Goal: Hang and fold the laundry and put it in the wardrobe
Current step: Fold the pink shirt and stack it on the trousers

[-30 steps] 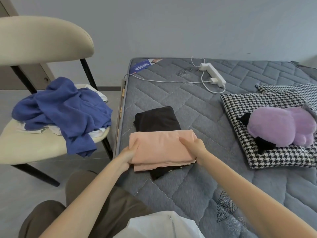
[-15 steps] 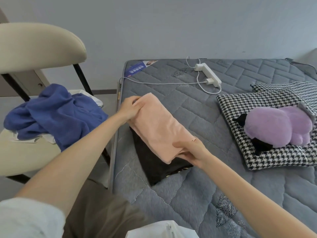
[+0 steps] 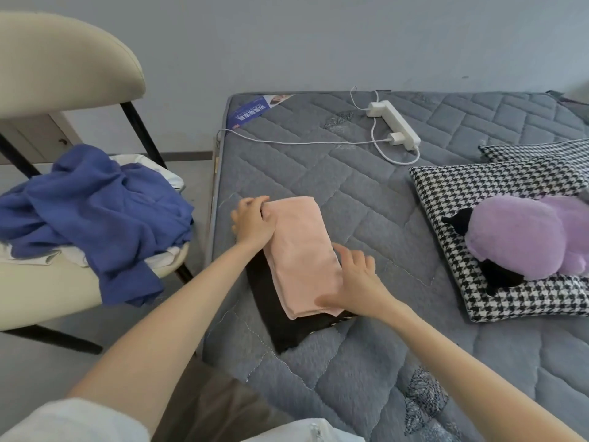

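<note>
I see the grey mattress point(image 3: 366, 202); near its left edge lies a folded black garment point(image 3: 283, 323), with the folded pink garment point(image 3: 299, 250) on top. The left hand point(image 3: 253, 223) and right hand point(image 3: 353, 282) press it, fingers flat.

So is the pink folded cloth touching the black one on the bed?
Touching. The head view shows the pink folded cloth lying flat on the black cloth, covering most of it.
</note>
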Demonstrator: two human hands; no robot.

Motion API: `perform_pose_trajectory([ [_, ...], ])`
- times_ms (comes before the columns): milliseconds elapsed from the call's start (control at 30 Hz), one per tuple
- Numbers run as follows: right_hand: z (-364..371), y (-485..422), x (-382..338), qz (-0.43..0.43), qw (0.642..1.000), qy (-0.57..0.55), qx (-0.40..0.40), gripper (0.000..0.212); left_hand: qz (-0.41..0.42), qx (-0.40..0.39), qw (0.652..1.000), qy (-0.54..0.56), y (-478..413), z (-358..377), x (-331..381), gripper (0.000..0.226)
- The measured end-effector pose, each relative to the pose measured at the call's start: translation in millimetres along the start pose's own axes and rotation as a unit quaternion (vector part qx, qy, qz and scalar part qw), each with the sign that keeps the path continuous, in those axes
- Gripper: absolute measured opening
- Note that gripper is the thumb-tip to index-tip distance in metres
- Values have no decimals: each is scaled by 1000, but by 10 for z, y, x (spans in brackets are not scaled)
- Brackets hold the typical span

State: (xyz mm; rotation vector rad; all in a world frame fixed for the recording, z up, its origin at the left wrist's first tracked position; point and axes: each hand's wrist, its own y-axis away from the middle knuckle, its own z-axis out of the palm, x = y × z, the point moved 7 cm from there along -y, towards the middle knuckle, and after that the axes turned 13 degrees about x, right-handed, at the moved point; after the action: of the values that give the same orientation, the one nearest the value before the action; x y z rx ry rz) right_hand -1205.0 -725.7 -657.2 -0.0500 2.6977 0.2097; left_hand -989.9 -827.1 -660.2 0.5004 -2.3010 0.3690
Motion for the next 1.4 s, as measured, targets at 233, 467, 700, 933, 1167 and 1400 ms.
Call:
perform_pose_trajectory([
  [233,73,-203,-410,-110,994,-7,9,64,-116,-35,992,18,75,122,-151,35],
  [467,345,-265,-555,-192,978,59,50,63,-215,-122,961,124,102,167,-352,41],
  [700,462,-295,-407,-197,978,25,59,55,-29,40,998,-40,186,-138,-178,25],
  [933,291,-531,-413,-154,980,-1,125,54,248,-30,964,-88,460,67,221,49],
  [1167,468,-743,-375,-148,984,7,99,62,187,-97,967,-142,550,410,-135,63],
  [1400,576,-893,-270,-106,991,-48,66,64,184,-125,966,-133,520,493,-177,70],
])
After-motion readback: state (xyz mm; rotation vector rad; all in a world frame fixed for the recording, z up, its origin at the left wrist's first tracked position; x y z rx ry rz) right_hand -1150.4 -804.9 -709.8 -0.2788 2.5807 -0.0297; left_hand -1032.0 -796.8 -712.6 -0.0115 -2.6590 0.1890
